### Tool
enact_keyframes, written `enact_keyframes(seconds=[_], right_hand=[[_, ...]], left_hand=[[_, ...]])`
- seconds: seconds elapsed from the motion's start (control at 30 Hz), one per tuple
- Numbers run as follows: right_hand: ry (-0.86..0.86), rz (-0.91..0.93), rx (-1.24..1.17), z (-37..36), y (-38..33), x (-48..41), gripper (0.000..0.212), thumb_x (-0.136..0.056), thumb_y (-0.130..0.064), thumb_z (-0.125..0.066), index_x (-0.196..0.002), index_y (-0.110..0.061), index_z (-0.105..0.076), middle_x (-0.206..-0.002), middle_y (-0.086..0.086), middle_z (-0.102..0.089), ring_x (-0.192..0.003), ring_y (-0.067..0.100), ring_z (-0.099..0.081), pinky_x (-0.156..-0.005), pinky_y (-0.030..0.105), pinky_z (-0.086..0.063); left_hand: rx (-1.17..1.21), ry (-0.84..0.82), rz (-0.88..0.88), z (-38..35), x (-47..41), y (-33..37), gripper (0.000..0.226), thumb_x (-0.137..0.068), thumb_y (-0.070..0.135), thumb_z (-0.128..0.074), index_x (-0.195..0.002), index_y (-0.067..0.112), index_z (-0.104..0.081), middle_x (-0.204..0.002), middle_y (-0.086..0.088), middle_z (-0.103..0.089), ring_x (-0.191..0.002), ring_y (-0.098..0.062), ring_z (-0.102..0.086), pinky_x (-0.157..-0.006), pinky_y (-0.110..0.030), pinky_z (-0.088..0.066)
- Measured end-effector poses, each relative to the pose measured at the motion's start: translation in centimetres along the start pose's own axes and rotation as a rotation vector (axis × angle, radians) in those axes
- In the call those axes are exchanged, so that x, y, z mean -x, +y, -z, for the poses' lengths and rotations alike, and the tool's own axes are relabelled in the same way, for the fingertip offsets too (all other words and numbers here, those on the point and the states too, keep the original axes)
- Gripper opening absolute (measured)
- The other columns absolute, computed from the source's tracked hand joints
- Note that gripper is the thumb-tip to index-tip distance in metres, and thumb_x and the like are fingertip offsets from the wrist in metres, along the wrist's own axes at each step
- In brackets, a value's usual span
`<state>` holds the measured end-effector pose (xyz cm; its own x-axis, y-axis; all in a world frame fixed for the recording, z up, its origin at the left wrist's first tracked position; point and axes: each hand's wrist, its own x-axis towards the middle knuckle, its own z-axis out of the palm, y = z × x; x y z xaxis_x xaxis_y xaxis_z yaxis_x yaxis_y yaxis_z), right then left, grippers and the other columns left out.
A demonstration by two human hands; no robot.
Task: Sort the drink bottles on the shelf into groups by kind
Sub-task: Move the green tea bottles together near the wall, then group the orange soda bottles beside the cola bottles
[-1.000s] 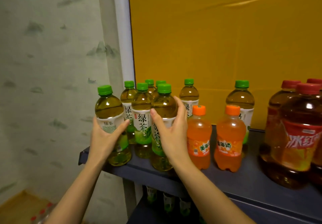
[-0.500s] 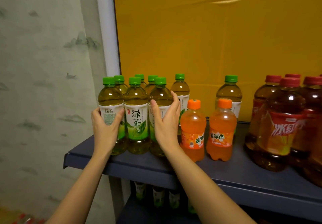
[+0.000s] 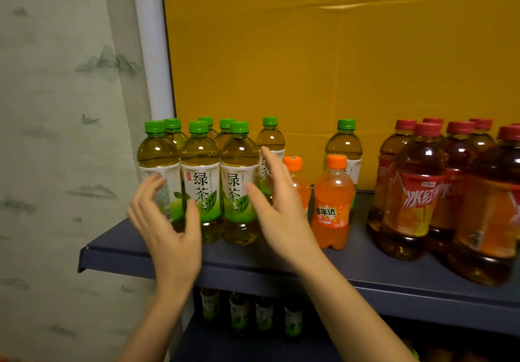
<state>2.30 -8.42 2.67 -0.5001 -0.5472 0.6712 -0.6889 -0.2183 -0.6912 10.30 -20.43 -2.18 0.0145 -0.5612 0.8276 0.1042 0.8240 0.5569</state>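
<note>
Our left hand (image 3: 166,229) and right hand (image 3: 278,209) hover, fingers wide, holding nothing, by the green tea bottles (image 3: 200,181) packed at the left end of the shelf (image 3: 253,266). One careless nudge and we could topple the front row off.

Between the left hand (image 3: 166,229) and the right hand (image 3: 278,209), two green tea bottles (image 3: 200,190) each carry 绿茶 in dark characters on a white-and-green label. Just right of the right hand, an orange soda bottle (image 3: 332,206) reads 美年达. Farther right, an iced tea bottle (image 3: 416,192) shows 冰红 on its red label; the rest is hidden.
</note>
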Motion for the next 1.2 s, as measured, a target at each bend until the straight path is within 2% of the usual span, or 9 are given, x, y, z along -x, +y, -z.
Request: enact_keyframes(seconds=[0.1, 0.27, 0.43, 0.53, 0.63, 0.77, 0.9, 1.07, 1.2], right_hand=[[0.251, 0.156, 0.104, 2.9, 0.7, 0.8, 0.04, -0.091, -0.015, -0.049, -0.129, -0.022, -0.044, -0.128, -0.01, -0.047, -0.123, -0.001, -0.039, -0.105, 0.016, -0.031], [0.531, 0.003, 0.205, 6.7, 4.7, 0.8, 0.041, -0.089, -0.031, -0.044, -0.129, -0.023, -0.04, -0.121, -0.017, -0.04, -0.119, 0.0, -0.035, -0.1, 0.013, -0.027], [0.363, -0.201, 0.192, 7.4, 7.5, 1.9, 0.066, -0.084, -0.033, -0.063, -0.137, -0.021, -0.026, -0.134, -0.002, -0.034, -0.12, 0.011, -0.04, -0.099, 0.029, -0.038], [0.28, -0.292, 0.216, 7.5, 8.4, 2.0, 0.08, -0.076, -0.038, -0.072, -0.136, -0.025, -0.02, -0.133, 0.001, -0.044, -0.117, 0.016, -0.049, -0.097, 0.038, -0.044], [0.246, -0.365, 0.185, 7.5, 8.7, 2.0, 0.071, -0.074, -0.044, -0.071, -0.128, -0.029, -0.027, -0.121, 0.0, -0.056, -0.108, 0.019, -0.057, -0.094, 0.046, -0.046], [0.24, -0.363, 0.078, 7.8, 8.5, 2.1, 0.05, -0.074, -0.043, -0.071, -0.11, -0.041, -0.037, -0.104, -0.01, -0.061, -0.099, 0.012, -0.061, -0.091, 0.042, -0.049], [0.276, -0.376, 0.009, 8.4, 7.8, 3.0, 0.04, -0.073, -0.043, -0.072, -0.103, -0.034, -0.047, -0.097, -0.009, -0.062, -0.093, 0.01, -0.062, -0.088, 0.043, -0.052], [0.318, -0.319, -0.046, 10.1, 6.0, 4.8, 0.044, -0.069, -0.042, -0.074, -0.105, -0.031, -0.051, -0.098, -0.011, -0.063, -0.089, 0.003, -0.063, -0.085, 0.033, -0.053], [0.336, -0.247, -0.062, 12.6, 4.3, 5.9, 0.058, -0.059, -0.056, -0.074, -0.109, -0.038, -0.05, -0.103, -0.012, -0.065, -0.095, 0.002, -0.063, -0.083, 0.032, -0.054]], left_hand=[[0.21, -0.187, -0.009, -1.4, 1.9, 2.8, 0.046, -0.081, 0.026, -0.052, -0.124, 0.016, -0.041, -0.116, 0.008, -0.047, -0.109, -0.013, -0.048, -0.094, -0.03, -0.042], [0.211, -0.459, 0.034, -5.4, 4.2, 5.0, 0.073, -0.078, 0.038, -0.06, -0.139, 0.028, -0.021, -0.132, 0.023, -0.031, -0.126, 0.002, -0.036, -0.103, -0.014, -0.032], [0.058, -0.585, 0.128, -8.8, 5.3, 4.7, 0.1, -0.07, 0.025, -0.076, -0.142, 0.014, -0.008, -0.145, -0.008, -0.028, -0.131, -0.022, -0.037, -0.104, -0.038, -0.04], [0.137, -0.583, 0.307, -9.9, 5.2, 4.9, 0.097, -0.065, 0.019, -0.081, -0.137, 0.013, -0.016, -0.134, -0.008, -0.04, -0.112, -0.017, -0.047, -0.086, -0.028, -0.041], [0.239, -0.575, 0.476, -10.5, 4.7, 4.8, 0.08, -0.064, 0.019, -0.082, -0.127, 0.02, -0.033, -0.107, 0.004, -0.054, -0.084, -0.004, -0.055, -0.066, -0.018, -0.041], [0.33, -0.573, 0.506, -10.8, 4.8, 4.2, 0.047, -0.062, 0.019, -0.084, -0.092, 0.034, -0.051, -0.09, 0.012, -0.062, -0.082, -0.003, -0.06, -0.06, -0.011, -0.046], [0.431, -0.583, 0.482, -10.2, 5.1, 5.0, 0.042, -0.066, 0.007, -0.079, -0.091, 0.032, -0.055, -0.088, 0.01, -0.064, -0.073, 0.003, -0.063, -0.057, -0.006, -0.046], [0.594, -0.614, 0.514, -9.5, 5.5, 7.4, 0.039, -0.055, 0.032, -0.075, -0.092, 0.027, -0.061, -0.086, 0.007, -0.07, -0.079, -0.007, -0.068, -0.061, -0.015, -0.052], [0.699, -0.668, 0.508, -9.5, 5.5, 10.6, 0.039, -0.053, 0.032, -0.072, -0.09, 0.027, -0.061, -0.077, 0.013, -0.073, -0.076, -0.006, -0.069, -0.058, -0.015, -0.052]])
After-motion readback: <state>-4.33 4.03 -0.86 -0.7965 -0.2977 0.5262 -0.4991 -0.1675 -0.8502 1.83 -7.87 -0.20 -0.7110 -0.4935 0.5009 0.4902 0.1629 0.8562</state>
